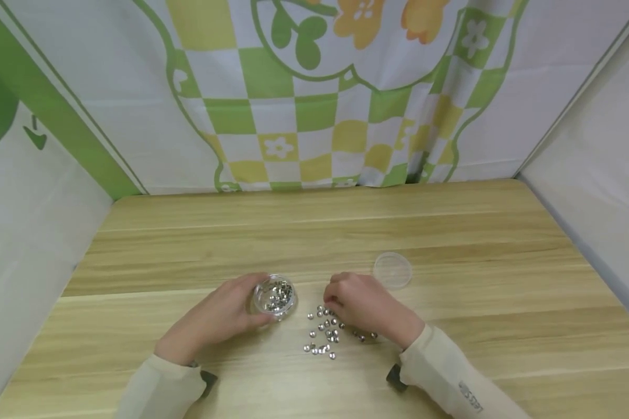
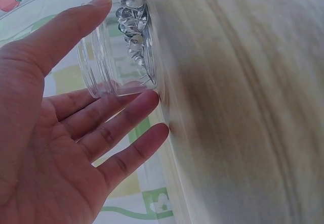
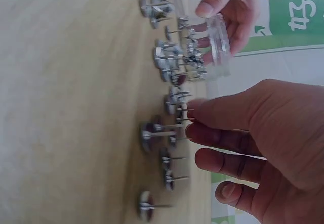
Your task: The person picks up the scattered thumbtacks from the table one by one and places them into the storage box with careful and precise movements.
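Note:
A clear round jar (image 1: pixel 275 298) with silver thumbtacks inside stands upright on the wooden table. My left hand (image 1: pixel 230 308) holds it from the left, thumb on the near side and fingers around the far side; in the left wrist view the lower fingers of this hand (image 2: pixel 61 128) spread below it. Many loose thumbtacks (image 1: pixel 322 334) lie to the jar's right, their pins pointing up. Over them is my right hand (image 1: pixel 364 305). In the right wrist view the right hand (image 3: pixel 263 143) pinches a thumbtack's pin between thumb and forefinger, the other fingers loosely bent.
A clear round lid (image 1: pixel 393 270) lies flat on the table (image 1: pixel 188 244), just beyond my right hand. A few thumbtacks are partly under my right wrist. A patterned cloth (image 1: pixel 314 116) hangs behind the table's far edge, with white cloth walls at both sides.

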A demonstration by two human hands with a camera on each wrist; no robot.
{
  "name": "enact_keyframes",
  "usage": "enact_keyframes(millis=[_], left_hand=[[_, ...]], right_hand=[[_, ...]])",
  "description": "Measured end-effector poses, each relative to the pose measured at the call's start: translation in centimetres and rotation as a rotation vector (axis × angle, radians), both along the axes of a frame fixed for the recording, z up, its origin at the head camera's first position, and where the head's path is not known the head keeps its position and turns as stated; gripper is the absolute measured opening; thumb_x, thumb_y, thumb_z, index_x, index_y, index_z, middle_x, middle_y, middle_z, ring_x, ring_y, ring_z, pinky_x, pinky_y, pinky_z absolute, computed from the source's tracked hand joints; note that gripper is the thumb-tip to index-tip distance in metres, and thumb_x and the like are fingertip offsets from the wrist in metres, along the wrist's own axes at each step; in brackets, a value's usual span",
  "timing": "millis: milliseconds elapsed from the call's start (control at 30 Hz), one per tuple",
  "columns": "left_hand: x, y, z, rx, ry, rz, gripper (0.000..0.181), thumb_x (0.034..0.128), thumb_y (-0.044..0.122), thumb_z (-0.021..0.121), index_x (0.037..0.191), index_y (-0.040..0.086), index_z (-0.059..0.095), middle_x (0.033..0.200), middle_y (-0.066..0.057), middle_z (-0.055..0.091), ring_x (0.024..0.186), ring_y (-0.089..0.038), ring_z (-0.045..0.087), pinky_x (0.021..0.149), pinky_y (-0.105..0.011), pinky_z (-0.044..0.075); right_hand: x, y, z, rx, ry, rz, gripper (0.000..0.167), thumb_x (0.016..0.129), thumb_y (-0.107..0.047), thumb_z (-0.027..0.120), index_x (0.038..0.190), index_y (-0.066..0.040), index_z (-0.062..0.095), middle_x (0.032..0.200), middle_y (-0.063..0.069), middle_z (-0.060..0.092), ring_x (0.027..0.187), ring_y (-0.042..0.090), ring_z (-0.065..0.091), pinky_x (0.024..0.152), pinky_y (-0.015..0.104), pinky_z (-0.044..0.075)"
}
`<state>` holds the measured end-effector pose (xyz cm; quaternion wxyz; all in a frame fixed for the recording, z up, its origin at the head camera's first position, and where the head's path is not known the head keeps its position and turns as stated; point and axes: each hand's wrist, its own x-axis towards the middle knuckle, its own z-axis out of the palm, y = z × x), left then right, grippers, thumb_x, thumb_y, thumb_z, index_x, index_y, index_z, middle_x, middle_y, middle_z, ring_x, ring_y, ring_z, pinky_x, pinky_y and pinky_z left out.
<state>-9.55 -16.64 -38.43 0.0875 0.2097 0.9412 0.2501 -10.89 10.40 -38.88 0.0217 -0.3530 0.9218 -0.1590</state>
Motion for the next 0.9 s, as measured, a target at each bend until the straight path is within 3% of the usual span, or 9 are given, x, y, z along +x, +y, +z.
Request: enact_keyframes(millis=[233, 467, 667, 900], left_hand=[[0.0, 0.0, -0.1, -0.003, 0.003, -0.004, 0.079, 0.0764, 0.04, 0.079, 0.136, -0.002, 0.049, 0.136, -0.021, 0.056, 0.126, -0.039, 0.055, 0.109, -0.054, 0.042], [0.0, -0.1, 0.0, -0.004, 0.003, 0.007, 0.079, 0.0765, 0.041, 0.079, 0.136, -0.001, 0.049, 0.136, -0.021, 0.057, 0.126, -0.038, 0.055, 0.109, -0.054, 0.042], [0.0, -0.2, 0.0, -0.004, -0.006, 0.01, 0.078, 0.0773, 0.04, 0.079, 0.137, -0.001, 0.049, 0.136, -0.02, 0.057, 0.126, -0.038, 0.054, 0.109, -0.054, 0.043], [-0.2, -0.2, -0.2, 0.001, -0.007, -0.01, 0.076, 0.0785, 0.041, 0.078, 0.136, 0.002, 0.05, 0.136, -0.016, 0.058, 0.126, -0.034, 0.056, 0.107, -0.051, 0.045]], right_hand=[[0.0, -0.2, -0.4, -0.001, 0.006, -0.001, 0.007, 0.087, -0.02, 0.07, 0.081, -0.017, 0.073, 0.074, -0.008, 0.063, 0.063, 0.003, 0.052, 0.059, 0.018, 0.049], [-0.4, -0.8, 0.7, -0.046, 0.128, -0.004, 0.008, 0.09, -0.018, 0.067, 0.086, -0.019, 0.074, 0.079, -0.009, 0.066, 0.067, 0.002, 0.057, 0.061, 0.017, 0.051], [-0.8, -3.7, 2.3, -0.116, 0.207, 0.02, 0.008, 0.091, -0.022, 0.067, 0.091, -0.018, 0.074, 0.089, -0.008, 0.07, 0.078, 0.006, 0.065, 0.067, 0.023, 0.056], [-1.4, -7.1, 2.3, -0.085, 0.227, 0.076, 0.014, 0.095, -0.025, 0.063, 0.098, -0.018, 0.074, 0.095, -0.006, 0.072, 0.084, 0.007, 0.066, 0.073, 0.021, 0.056]])
